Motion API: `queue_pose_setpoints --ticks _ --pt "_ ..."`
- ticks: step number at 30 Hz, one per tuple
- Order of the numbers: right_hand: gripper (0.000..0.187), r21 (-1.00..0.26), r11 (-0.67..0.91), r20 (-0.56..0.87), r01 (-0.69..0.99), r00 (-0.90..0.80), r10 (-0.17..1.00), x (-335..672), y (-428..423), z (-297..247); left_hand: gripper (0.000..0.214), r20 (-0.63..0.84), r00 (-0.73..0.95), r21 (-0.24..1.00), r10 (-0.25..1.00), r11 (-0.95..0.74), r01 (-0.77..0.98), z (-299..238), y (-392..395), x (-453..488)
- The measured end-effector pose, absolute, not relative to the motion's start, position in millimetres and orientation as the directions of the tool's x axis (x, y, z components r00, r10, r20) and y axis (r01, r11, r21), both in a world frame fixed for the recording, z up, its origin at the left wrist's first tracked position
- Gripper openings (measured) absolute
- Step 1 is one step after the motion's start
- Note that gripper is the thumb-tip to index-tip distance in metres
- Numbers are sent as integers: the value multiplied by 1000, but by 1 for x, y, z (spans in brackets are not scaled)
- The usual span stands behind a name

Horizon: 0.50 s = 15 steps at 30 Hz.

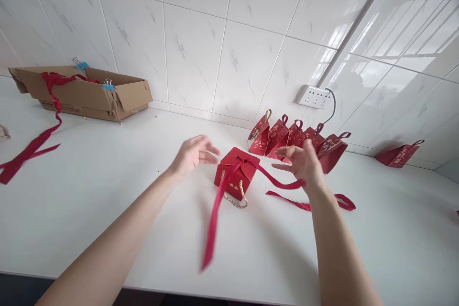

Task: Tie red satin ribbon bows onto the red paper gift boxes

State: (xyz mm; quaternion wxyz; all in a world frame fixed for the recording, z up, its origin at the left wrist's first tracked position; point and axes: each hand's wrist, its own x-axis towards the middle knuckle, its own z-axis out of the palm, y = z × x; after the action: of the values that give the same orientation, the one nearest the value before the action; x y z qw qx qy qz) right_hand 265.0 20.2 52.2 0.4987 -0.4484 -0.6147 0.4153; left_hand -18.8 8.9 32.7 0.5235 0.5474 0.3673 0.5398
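A red gift box (pixel 229 158) with gold lettering stands on the white table in front of me. Through its top runs a red ribbon (pixel 216 215); one tail hangs toward me and the other stretches right, passing by my right wrist. A twisted gold cord handle (pixel 237 204) droops from the near side. My left hand (pixel 193 154) hovers at the box's left edge, fingers spread and holding nothing. On the other side, my right hand (pixel 303 162) is raised with fingers apart, also without anything in it. A loose red ribbon piece (pixel 287 200) lies partly behind my right forearm.
Several red triangular boxes (pixel 276 137) with loop handles line the wall; another triangular box (pixel 399 155) lies farther right. At the back left sits a cardboard box (pixel 82 98) with binder clips and a trailing red ribbon (pixel 27 150). A power strip (pixel 313 97) is on the wall.
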Motion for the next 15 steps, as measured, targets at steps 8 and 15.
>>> queue_pose_setpoints --ticks 8,15 --pt "67 -719 345 119 603 -382 917 212 1 39 55 179 340 940 923 -263 217 5 4 9" --pt "50 -793 462 118 398 -644 756 210 -2 42 42 325 314 830 892 -429 358 16 4 1"
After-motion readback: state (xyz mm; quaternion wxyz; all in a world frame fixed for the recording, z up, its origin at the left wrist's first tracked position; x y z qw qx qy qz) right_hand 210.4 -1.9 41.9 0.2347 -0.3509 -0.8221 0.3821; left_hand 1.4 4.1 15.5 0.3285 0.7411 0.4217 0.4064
